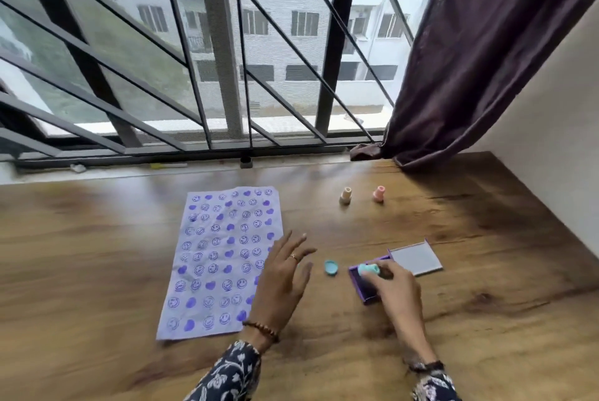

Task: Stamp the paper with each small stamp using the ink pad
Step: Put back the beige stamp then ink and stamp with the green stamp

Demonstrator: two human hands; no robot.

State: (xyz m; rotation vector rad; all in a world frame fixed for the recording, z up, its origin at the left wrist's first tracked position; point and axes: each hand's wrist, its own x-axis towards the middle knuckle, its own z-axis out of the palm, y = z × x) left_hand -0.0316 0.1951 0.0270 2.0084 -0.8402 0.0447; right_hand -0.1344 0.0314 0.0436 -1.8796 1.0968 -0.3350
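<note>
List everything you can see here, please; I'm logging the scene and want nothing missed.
Paper: one, pale lilac with purple smiley and heart prints, on the table left of centre.
Teal stamp: one, held over the ink pad.
Teal cap: one, on the table beside the ink pad.
Ink pad: one, purple, lid open, right of the paper.
Beige stamp: one, upright, far side of the table.
Pink stamp: one, upright, right of the beige stamp.
Table: one, brown wood.
Curtain: one, dark purple, upper right.
Window grille: black bars, behind the table.
Left hand: open, at the paper's right edge.
Right hand: holding the teal stamp.
</note>
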